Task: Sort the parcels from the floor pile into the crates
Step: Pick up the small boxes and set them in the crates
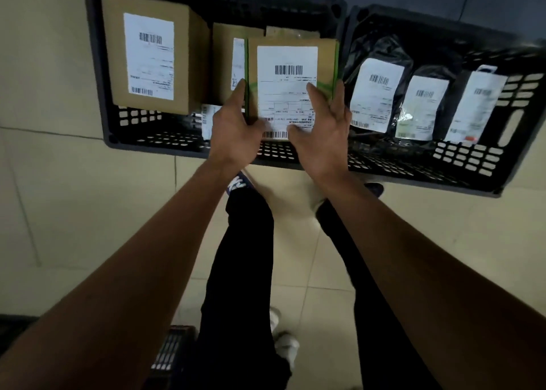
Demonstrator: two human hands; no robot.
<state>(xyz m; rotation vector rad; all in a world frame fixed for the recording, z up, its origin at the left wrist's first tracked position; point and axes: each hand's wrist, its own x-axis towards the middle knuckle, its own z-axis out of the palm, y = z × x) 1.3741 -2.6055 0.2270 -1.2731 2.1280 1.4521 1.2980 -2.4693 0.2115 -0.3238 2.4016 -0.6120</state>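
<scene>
You hold a flat brown cardboard parcel with green edge trim and a white shipping label (291,85) over the left black perforated plastic crate (103,100), at its right end, beside the boxes already stowed. Your left hand (233,126) grips the parcel's left edge, its fingers (238,89) laid up along the side and the thumb across the lower corner. Your right hand (323,129) takes the right edge, with fingers spread moderately wide over the label face and down the side. The parcel appears rigid and holds its shape with no sag, so it likely handles as a stiff, fairly light carton; its weight cannot be confirmed. The label face looks smooth and may slip under a flat palm, so keep your hold on the cardboard edges rather than the label. A large brown cardboard box with a white label (153,52) stands at the crate's left end. The right black perforated plastic crate (484,159) holds soft black plastic mailer bags with white labels (381,88); those will flex and want support from beneath.
</scene>
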